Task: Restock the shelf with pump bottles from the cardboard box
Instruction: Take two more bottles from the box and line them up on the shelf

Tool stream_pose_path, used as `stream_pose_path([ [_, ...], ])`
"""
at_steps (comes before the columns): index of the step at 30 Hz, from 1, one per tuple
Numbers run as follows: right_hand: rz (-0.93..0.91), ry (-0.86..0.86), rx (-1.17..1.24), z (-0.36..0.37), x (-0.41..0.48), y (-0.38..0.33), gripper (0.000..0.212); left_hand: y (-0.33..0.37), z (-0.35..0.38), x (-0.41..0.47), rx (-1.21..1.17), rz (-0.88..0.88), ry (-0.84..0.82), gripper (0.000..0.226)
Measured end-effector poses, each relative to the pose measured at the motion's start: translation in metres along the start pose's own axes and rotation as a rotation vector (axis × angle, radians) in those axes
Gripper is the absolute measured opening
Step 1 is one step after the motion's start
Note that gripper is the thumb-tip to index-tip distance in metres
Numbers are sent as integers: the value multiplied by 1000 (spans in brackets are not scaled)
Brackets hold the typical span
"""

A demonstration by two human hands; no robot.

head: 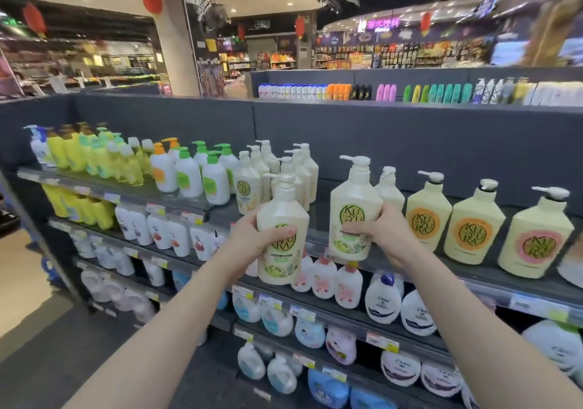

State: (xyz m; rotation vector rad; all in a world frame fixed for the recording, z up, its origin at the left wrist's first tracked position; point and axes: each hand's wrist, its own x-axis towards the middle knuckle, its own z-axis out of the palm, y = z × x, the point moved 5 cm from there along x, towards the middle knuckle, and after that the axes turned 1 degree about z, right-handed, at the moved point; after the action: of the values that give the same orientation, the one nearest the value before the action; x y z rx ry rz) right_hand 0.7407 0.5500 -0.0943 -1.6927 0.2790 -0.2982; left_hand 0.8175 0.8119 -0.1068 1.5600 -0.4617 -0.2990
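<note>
My left hand grips a cream pump bottle with a green label, held upright in front of the top shelf's edge. My right hand grips a second cream pump bottle with a green label, upright at the front of the top shelf. Behind them stands a cluster of matching cream bottles. To the right stand cream bottles with orange labels and one with a pink label. The cardboard box is out of view.
Yellow and green bottles and white bottles with green caps fill the top shelf's left part. Lower shelves hold white and blue bottles. Another shelf of shampoo bottles runs behind. The grey aisle floor lies at lower left.
</note>
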Motion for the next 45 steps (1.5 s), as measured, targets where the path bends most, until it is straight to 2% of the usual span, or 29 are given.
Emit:
stream_pose_path([
  [7, 33, 130, -16, 33, 71, 11, 49, -22, -29, 87, -15, -10, -156, 75],
  [15, 91, 246, -44, 59, 125, 34, 80, -43, -48, 147, -7, -29, -298, 66],
  [20, 121, 241, -104, 71, 143, 48, 69, -50, -48, 157, -15, -42, -368, 60],
  [33, 140, 131, -101, 54, 188, 62, 72, -59, -35, 166, -45, -42, -388, 63],
  [38, 150, 123, -138, 46, 207, 61, 63, -68, -29, 163, -32, -65, -373, 79],
  [45, 137, 140, -122, 43, 235, 66, 64, -79, -20, 162, -34, -84, -343, 71],
])
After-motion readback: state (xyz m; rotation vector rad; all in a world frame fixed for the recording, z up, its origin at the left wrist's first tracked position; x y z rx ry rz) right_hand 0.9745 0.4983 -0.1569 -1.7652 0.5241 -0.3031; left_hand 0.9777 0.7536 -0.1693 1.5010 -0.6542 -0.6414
